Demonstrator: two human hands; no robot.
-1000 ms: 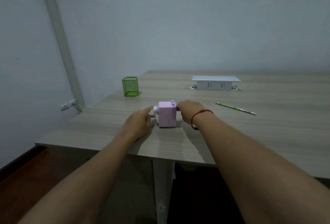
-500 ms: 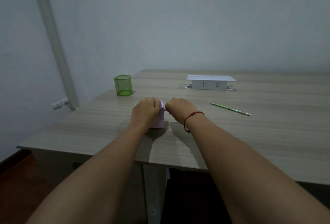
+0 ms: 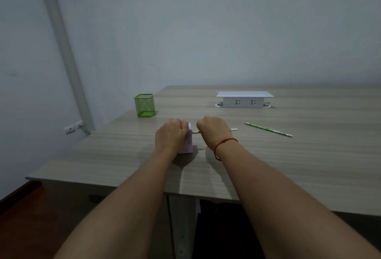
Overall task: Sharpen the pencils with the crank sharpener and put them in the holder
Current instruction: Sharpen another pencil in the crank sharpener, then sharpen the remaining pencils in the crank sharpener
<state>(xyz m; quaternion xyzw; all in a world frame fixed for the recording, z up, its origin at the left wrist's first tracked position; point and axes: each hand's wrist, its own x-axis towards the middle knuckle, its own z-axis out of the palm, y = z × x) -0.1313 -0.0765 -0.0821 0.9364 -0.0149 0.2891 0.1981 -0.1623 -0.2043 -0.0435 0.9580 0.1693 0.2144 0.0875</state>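
Note:
A pink crank sharpener [image 3: 188, 144] stands on the wooden table [image 3: 288, 166] near its front edge. My left hand [image 3: 170, 136] grips the sharpener from above and hides most of it. My right hand [image 3: 213, 133] is curled round a green pencil [image 3: 196, 132] that points into the sharpener's right side; its eraser end [image 3: 234, 129] sticks out past my knuckles. A second green pencil [image 3: 268, 129] lies loose on the table to the right. The green mesh holder [image 3: 144, 105] stands at the back left.
A white pop-up socket box [image 3: 244, 99] sits at the back middle of the table. The table's left edge runs close to the wall, where a grey pipe [image 3: 61, 48] and a wall socket [image 3: 73, 127] are.
My left hand moved from the crank side onto the top of the sharpener and now covers it. My right hand has drawn slightly right, so a short length of pencil shows between hand and sharpener.

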